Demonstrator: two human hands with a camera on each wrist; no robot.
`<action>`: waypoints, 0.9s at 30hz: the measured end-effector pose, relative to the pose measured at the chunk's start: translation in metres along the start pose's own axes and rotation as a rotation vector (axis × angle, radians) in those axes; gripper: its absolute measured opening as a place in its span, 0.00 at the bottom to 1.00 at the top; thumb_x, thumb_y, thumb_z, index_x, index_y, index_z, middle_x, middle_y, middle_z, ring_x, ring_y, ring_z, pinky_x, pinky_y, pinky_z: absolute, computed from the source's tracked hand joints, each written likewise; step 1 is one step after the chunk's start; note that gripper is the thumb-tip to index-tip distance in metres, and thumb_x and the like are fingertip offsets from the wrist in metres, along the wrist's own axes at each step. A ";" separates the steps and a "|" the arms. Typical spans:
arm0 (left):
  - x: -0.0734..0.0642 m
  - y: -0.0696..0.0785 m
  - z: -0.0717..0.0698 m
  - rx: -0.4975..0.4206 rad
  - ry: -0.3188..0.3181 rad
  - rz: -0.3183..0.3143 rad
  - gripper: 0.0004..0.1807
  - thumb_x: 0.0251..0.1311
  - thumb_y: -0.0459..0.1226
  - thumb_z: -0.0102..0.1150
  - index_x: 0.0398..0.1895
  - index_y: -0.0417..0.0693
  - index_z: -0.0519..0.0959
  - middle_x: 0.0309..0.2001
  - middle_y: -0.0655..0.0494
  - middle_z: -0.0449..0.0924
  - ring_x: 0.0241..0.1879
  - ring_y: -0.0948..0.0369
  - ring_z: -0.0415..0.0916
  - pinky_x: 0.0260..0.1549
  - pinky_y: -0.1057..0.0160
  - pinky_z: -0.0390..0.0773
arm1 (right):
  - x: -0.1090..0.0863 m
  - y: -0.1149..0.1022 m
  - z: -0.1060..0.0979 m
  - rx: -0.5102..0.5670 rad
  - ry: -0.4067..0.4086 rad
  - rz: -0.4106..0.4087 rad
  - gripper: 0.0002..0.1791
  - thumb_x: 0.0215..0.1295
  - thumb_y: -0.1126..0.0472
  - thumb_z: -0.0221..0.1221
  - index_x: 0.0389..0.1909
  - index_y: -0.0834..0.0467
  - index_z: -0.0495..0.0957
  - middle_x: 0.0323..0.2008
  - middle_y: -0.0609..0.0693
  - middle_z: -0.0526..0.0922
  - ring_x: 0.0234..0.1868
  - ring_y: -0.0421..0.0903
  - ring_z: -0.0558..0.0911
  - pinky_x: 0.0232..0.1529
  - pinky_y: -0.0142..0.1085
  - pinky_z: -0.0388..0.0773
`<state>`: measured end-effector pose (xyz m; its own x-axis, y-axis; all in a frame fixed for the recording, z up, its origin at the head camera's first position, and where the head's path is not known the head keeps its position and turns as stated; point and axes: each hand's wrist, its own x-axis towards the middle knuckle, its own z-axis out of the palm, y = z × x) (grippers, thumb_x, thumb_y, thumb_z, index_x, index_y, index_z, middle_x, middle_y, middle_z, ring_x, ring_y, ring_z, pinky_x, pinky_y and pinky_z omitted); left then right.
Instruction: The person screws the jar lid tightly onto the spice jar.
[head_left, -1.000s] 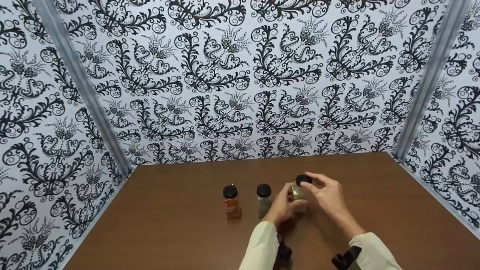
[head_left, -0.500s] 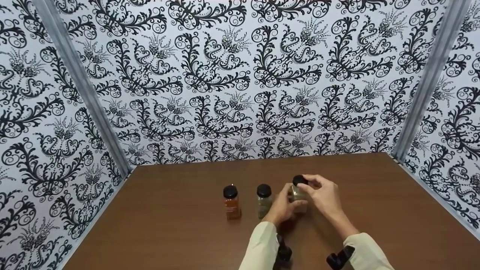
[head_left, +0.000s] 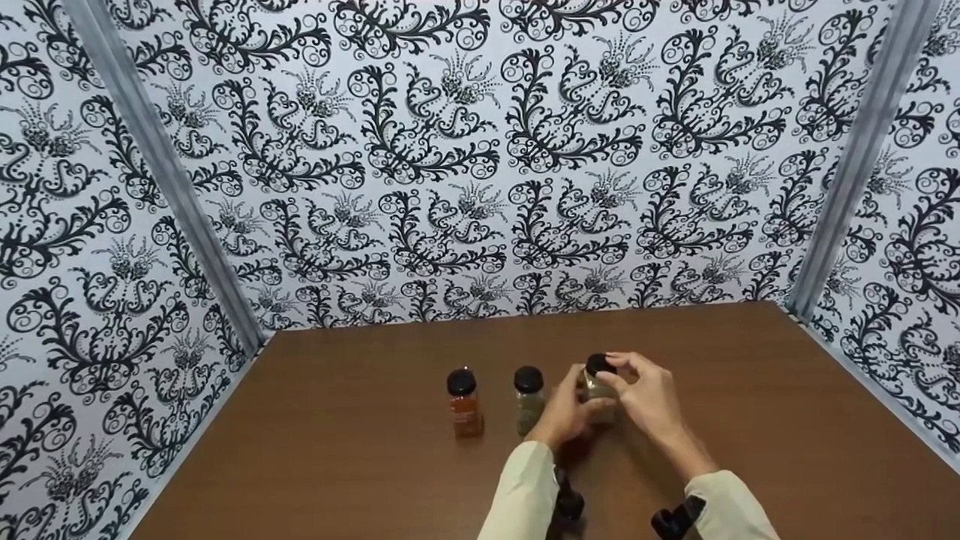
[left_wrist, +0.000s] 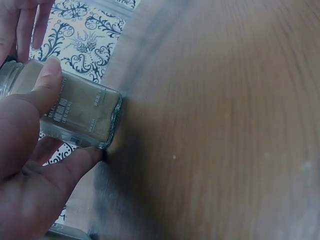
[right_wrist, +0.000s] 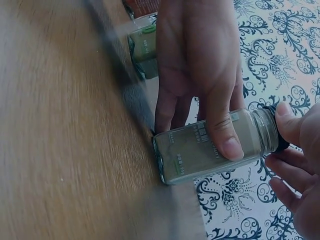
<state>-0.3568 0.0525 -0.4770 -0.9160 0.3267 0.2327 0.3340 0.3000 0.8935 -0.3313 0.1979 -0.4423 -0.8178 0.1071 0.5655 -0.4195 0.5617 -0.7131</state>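
Observation:
A square glass spice jar [head_left: 598, 391] with pale brownish powder stands upright on the table. My left hand [head_left: 564, 414] grips its body, thumb across the printed front, as the left wrist view also shows. With thumb and fingers, my right hand [head_left: 655, 397] pinches the black lid [head_left: 600, 364] at the jar's mouth. Ridges of the glass neck [right_wrist: 265, 131] show beneath the lid in the right wrist view; whether it sits fully down I cannot tell. Just left of my left hand is a second spice jar [head_left: 529, 405] with greenish contents and a black lid.
Farther left on the brown table [head_left: 337, 420] stands a spice jar [head_left: 466, 412] with orange-red contents, also black-lidded. Patterned black-and-white panels [head_left: 450, 187] close in the back and both sides. Bare tabletop lies to the right of my hands.
My right hand and the lid have shifted slightly left and then a little down over the jar's mouth. The left hand and the other two jars stay in place.

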 end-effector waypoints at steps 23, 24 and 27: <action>0.000 -0.002 0.001 -0.019 0.006 -0.035 0.23 0.62 0.38 0.67 0.58 0.58 0.71 0.57 0.48 0.79 0.54 0.53 0.80 0.31 0.63 0.80 | -0.001 0.000 0.008 -0.069 0.061 -0.054 0.10 0.53 0.67 0.73 0.35 0.64 0.83 0.40 0.59 0.86 0.44 0.57 0.85 0.51 0.53 0.82; 0.000 -0.002 0.001 -0.022 0.005 -0.032 0.23 0.62 0.38 0.67 0.58 0.58 0.71 0.57 0.47 0.78 0.54 0.53 0.80 0.30 0.64 0.79 | -0.001 0.000 0.009 -0.075 0.065 -0.058 0.10 0.52 0.67 0.74 0.34 0.64 0.83 0.39 0.58 0.86 0.44 0.57 0.85 0.50 0.53 0.82; -0.001 -0.001 0.001 -0.035 0.004 -0.030 0.23 0.62 0.37 0.68 0.58 0.57 0.71 0.58 0.46 0.78 0.54 0.52 0.79 0.28 0.64 0.79 | -0.002 0.000 0.010 -0.096 0.081 -0.080 0.12 0.51 0.66 0.74 0.34 0.64 0.82 0.37 0.58 0.84 0.43 0.56 0.84 0.49 0.53 0.81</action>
<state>-0.3562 0.0530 -0.4784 -0.9263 0.3146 0.2073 0.2988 0.2782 0.9129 -0.3337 0.1897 -0.4470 -0.7471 0.1219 0.6534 -0.4395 0.6468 -0.6233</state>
